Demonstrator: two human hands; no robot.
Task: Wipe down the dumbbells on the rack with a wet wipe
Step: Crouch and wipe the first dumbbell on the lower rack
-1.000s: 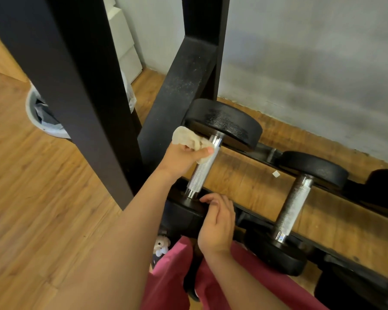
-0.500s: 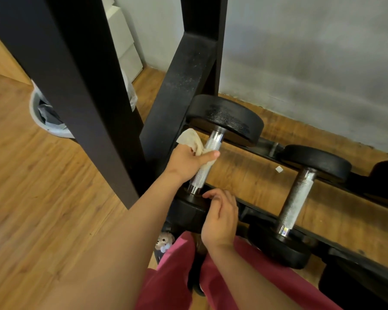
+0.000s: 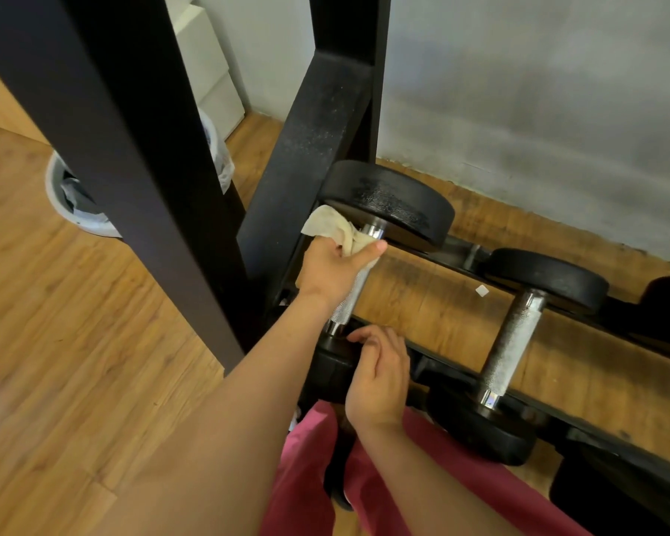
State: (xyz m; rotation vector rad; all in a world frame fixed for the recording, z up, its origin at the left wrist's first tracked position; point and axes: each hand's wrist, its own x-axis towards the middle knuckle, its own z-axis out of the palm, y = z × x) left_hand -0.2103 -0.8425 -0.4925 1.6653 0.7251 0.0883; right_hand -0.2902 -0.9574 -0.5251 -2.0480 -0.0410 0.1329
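A black dumbbell (image 3: 387,203) with a knurled steel handle lies on the low rack (image 3: 434,261) at the left end. My left hand (image 3: 335,270) grips the upper part of that handle with a crumpled off-white wet wipe (image 3: 335,228) wrapped between palm and steel. My right hand (image 3: 380,375) rests with curled fingers on the dumbbell's near black head (image 3: 325,365), by the handle's lower end. A second dumbbell (image 3: 513,342) lies on the rack to the right, untouched.
Two thick black rack posts (image 3: 124,156) rise at the left and middle. A white lined waste bin (image 3: 74,203) stands on the wood floor behind the near post. More black weights (image 3: 666,299) sit at the right edge. A grey wall runs behind the rack.
My left hand slid the wipe down the handle, then back up to just under the far head. My right hand stayed on the near head.
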